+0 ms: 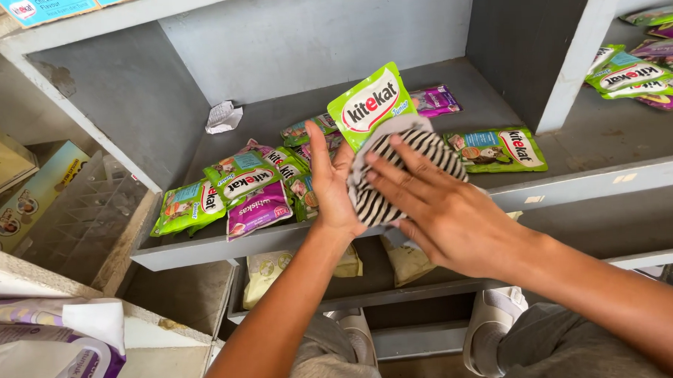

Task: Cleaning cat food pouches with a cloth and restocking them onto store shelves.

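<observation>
Green pouch (369, 102) above the shelf (573, 140) at 12 o'clock, light, floppy, slick foil, pinched low by left hand (333, 185); right hand (441, 208) flat, pressing striped cloth (396, 176) on it.

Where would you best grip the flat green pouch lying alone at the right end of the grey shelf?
Probably by its near long edge, coming from the front. The green pouch lies flat on the grey shelf, apart from the pile, so a pinch under that edge looks easiest. The left hand and right hand are busy with another pouch and a striped cloth.
</observation>
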